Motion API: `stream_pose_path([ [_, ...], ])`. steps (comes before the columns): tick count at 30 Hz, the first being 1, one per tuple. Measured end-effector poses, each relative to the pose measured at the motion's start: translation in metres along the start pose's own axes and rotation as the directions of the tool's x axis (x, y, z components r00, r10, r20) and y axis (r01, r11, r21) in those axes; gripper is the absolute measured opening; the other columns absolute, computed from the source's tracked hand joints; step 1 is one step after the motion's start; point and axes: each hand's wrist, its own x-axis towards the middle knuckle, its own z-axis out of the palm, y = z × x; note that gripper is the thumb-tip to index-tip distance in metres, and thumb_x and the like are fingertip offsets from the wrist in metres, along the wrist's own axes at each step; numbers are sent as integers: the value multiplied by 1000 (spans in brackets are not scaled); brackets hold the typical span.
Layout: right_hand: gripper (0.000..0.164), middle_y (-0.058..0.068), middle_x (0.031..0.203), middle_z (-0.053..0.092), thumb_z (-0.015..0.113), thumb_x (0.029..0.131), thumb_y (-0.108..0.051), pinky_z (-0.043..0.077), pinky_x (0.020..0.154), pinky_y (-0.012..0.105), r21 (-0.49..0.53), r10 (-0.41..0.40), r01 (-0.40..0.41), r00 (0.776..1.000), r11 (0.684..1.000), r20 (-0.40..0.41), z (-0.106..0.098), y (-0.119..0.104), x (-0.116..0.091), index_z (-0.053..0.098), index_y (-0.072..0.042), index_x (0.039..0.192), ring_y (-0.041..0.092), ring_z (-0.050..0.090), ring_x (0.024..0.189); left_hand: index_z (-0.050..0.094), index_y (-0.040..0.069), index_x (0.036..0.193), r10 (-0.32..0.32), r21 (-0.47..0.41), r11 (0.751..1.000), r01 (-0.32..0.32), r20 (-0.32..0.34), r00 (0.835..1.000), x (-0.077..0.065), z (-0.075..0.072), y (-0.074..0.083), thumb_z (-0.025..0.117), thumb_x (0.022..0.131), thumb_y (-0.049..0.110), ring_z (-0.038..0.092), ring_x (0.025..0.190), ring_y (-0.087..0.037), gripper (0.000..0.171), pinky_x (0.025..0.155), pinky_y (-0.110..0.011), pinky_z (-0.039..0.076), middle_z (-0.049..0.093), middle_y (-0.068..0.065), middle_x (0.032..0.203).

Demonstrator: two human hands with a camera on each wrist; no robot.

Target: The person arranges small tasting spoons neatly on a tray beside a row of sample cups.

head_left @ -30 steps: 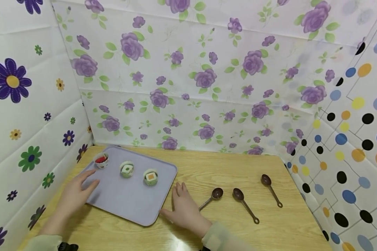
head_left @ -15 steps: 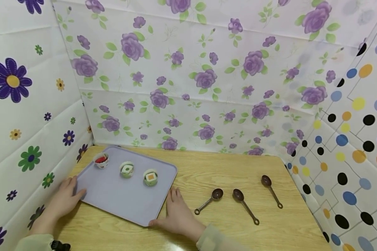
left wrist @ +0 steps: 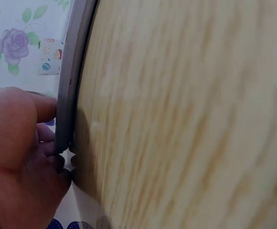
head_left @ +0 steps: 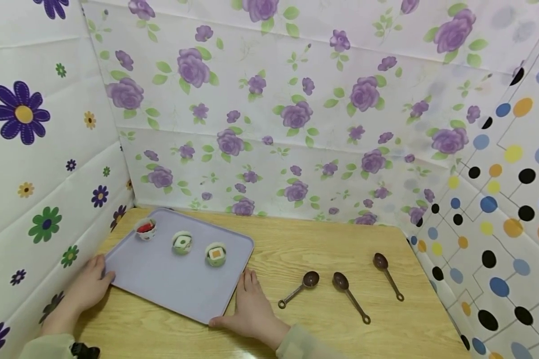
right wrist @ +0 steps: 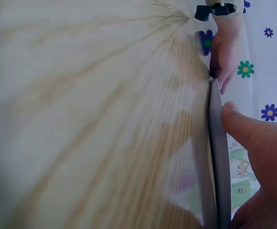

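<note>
"Gripping what, over there?"

"That lilac tray (head_left: 163, 276), lower left of the frame: left hand (head_left: 86, 288) clamped round its left corner, right hand (head_left: 252, 308) round its bottom corner."

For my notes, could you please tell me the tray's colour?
The tray is pale lavender, clearest in the head view.

Three cups (head_left: 181, 250) obstruct the tray (head_left: 161, 279)'s far side, leaving passage over its near half. Beyond three spoons (head_left: 341, 281), free worktop (head_left: 314, 244) runs to a flowered cloth wall (head_left: 269, 124).
</note>
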Motion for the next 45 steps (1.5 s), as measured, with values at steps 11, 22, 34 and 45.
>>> stream_pose_path([
  [11,149,32,174,11,61,72,-99,26,130,50,-31,36,-36,999,999,19,-4,-10,-2,17,7,168,44,11,162,5,-33,150,-36,-21,999,37,43,998,2,-5,0,41,114,19,12,143,-73,72,119,-78,12,9,-58,152],
  [22,141,33,172,21,67,79,-90,28,129,50,-57,6,-5,1000,998,12,-16,11,5,19,11,165,46,16,161,17,-34,149,-114,-9,993,116,104,988,0,-8,12,62,107,51,27,136,-74,104,112,-80,29,22,-60,147],
  [34,141,35,170,23,75,77,-85,33,126,54,-67,-32,34,999,997,33,-39,31,7,23,14,164,50,18,159,16,-28,154,-169,22,986,168,175,970,-5,-3,29,68,95,71,32,137,-73,127,111,-79,33,24,-56,151],
  [45,139,36,169,22,84,76,-76,29,127,56,-48,-22,26,997,999,78,-58,48,11,22,14,164,52,15,159,18,-27,152,-86,-36,995,92,157,984,-4,6,38,86,84,63,39,135,-71,132,109,-77,39,30,-56,150],
])
